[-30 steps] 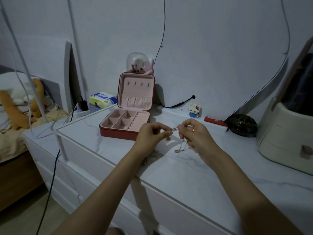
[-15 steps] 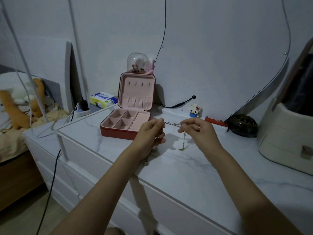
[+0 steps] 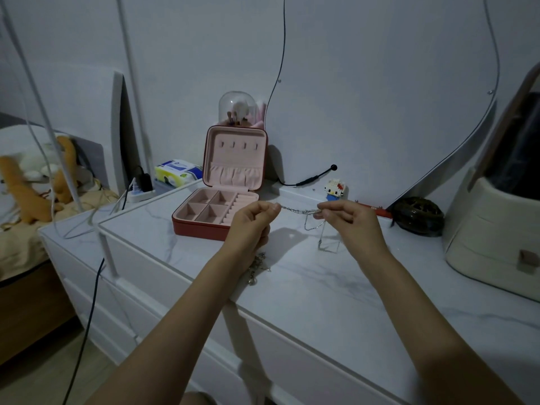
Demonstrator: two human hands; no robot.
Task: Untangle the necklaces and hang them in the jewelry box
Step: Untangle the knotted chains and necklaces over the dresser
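1. Closest to the camera are two bare forearms reaching out over the white marble-look dresser top (image 3: pixel 336 290). A dark cable (image 3: pixel 87 317) hangs down past the drawers on the left.
2. A bunch of chain (image 3: pixel 257 266) dangles under the left wrist, down near the dresser's front edge. Too tangled and dim to tell how many strands are in it.
3. The left hand (image 3: pixel 251 226) has its fingers curled, pinching one end of the necklaces (image 3: pixel 298 211). The right hand (image 3: pixel 350 219) pinches the other end, so the twisted chains run pretty much straight between both hands, up off the surface.
4. A loop and a small pendant (image 3: pixel 320 244) hang down from the chains, just by the right hand.
5. Right behind the left hand sits the jewelry box (image 3: pixel 219 217), red outside, pink inside, lid standing open. The hooks (image 3: pixel 238 145) in the lid are bare.
6. Further back: a glass dome (image 3: pixel 235 108) behind the box, a tissue pack (image 3: pixel 176 172) to the left, a little block-built cat figure (image 3: pixel 335 188) by the wall, a dark round thing (image 3: pixel 418 216) and a cream case (image 3: pixel 496 229) on the right.
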